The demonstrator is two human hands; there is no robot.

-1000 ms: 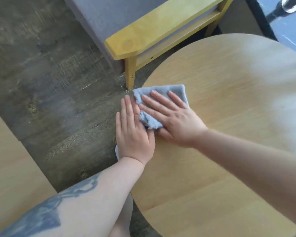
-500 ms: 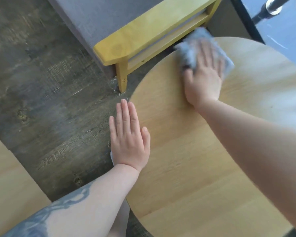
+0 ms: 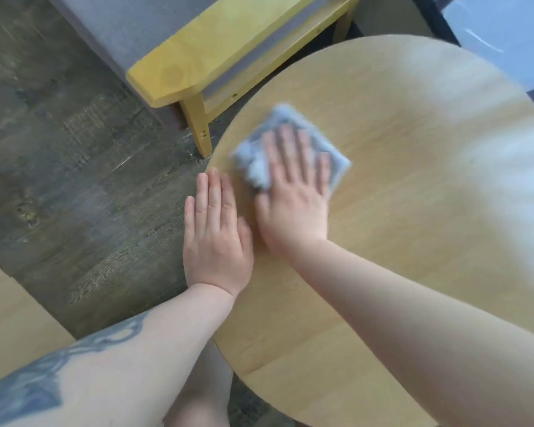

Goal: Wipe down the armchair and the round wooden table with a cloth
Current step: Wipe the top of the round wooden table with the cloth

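So we're mid-wipe on the table [image 3: 398,211]: right hand [image 3: 293,208] flat, fingers straight, pressing the cloth [image 3: 253,155] near its left edge; left hand [image 3: 216,241] lies open beside it. Can't tell if the armchair [image 3: 204,57] is done.

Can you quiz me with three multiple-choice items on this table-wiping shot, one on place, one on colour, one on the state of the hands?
1. Where is the cloth?
A. on the round table
B. on the floor
C. on the armchair seat

2. What colour is the armchair's armrest?
A. white
B. black
C. yellow

3. How is the right hand placed?
A. clenched in the air
B. flat, pressing the cloth
C. gripping a chair leg

Answers: A, it lies on the tabletop near its left edge; C, yellow wood; B, straight fingers spread over the cloth, while the left hand rests flat at the table's edge.
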